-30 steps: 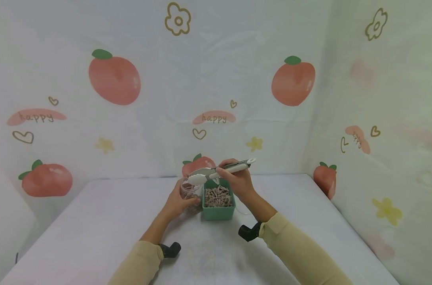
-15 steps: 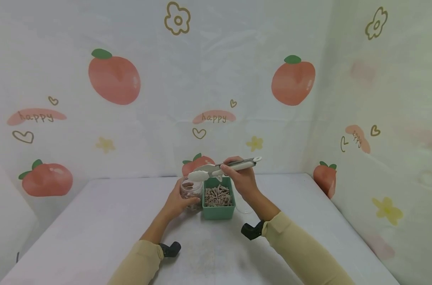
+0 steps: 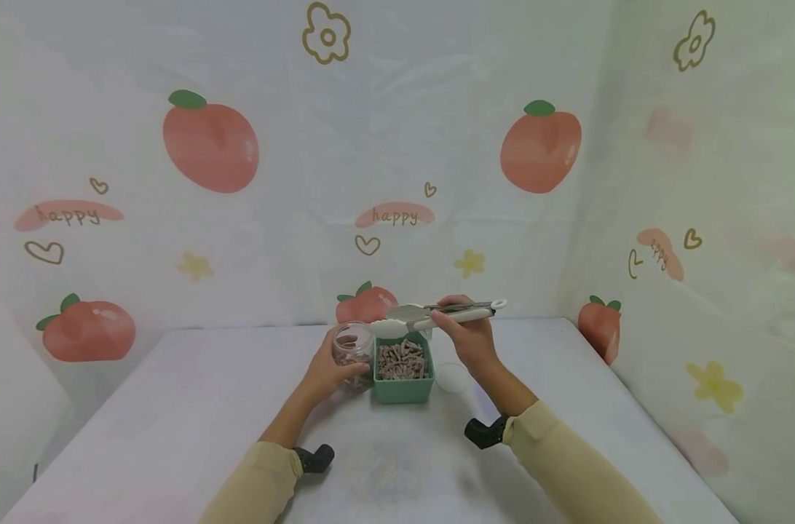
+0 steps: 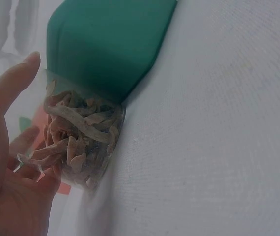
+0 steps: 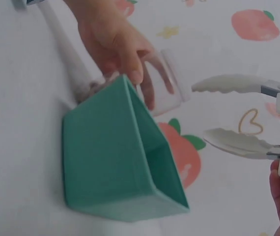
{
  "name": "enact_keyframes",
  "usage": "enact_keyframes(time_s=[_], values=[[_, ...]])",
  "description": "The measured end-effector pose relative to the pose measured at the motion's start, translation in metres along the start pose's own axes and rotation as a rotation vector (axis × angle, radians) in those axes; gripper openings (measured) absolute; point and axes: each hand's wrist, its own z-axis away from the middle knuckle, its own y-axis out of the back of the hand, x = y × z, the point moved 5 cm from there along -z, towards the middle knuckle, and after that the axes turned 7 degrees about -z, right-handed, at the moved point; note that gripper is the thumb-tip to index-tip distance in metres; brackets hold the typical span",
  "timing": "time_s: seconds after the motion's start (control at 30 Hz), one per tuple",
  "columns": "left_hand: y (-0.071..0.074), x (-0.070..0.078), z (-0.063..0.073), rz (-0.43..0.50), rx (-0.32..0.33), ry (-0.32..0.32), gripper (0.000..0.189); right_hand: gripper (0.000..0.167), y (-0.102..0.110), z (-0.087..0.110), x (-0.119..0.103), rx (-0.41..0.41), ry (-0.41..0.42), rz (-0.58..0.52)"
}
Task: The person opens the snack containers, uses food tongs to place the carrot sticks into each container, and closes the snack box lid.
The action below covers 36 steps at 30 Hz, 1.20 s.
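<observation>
My left hand (image 3: 322,375) grips a clear plastic jar (image 3: 354,333), thumb on the near side and fingers round the far side. Twisted greyish-brown dried strips (image 4: 76,132) fill its lower part. Against the jar's right side stands a green rectangular box (image 3: 402,394), holding many more such strips (image 3: 402,361). My right hand (image 3: 471,340) holds a pair of white-and-grey kitchen tongs (image 3: 463,316) nearly level above the box. In the right wrist view the tongs' scalloped tips (image 5: 228,83) are spread apart, nothing between them.
A clear round lid (image 3: 453,377) lies on the white table (image 3: 384,466) just right of the box. Behind the table hangs a white backdrop (image 3: 397,145) printed with fruit, hearts and flowers. Each wrist carries a black camera mount (image 3: 315,459).
The right hand has moved rightward with the tongs, whose tips have gone from over the jar mouth to over the green box. The left hand and jar stay put.
</observation>
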Motion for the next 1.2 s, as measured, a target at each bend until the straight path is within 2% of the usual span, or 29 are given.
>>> enact_keyframes(time_s=[0.13, 0.23, 0.43, 0.57, 0.73, 1.0, 1.2], values=[[0.001, -0.001, 0.0, -0.012, 0.003, 0.004, 0.088, 0.026, 0.007, 0.002, 0.004, -0.015, 0.025, 0.004], [0.001, -0.001, 0.0, -0.017, 0.001, 0.001, 0.09, 0.03, 0.01, 0.003, 0.008, -0.025, 0.012, 0.041], [0.001, -0.002, 0.0, -0.019, 0.002, 0.009, 0.092, 0.039, 0.013, 0.005, 0.016, -0.057, -0.108, 0.135], [0.0, -0.003, 0.0, -0.023, 0.002, 0.005, 0.093, 0.043, 0.011, 0.004, 0.024, -0.124, -0.18, 0.118], [0.0, -0.002, 0.0, -0.021, 0.004, -0.002, 0.093, 0.047, 0.007, 0.003, 0.031, -0.196, -0.213, 0.122], [0.002, -0.002, -0.001, -0.011, 0.006, -0.016, 0.09, 0.05, 0.001, 0.007, 0.037, -0.293, -0.179, 0.281], [0.002, -0.002, -0.002, -0.008, 0.006, -0.017, 0.091, 0.044, 0.002, 0.008, 0.04, -0.293, -0.135, 0.285]])
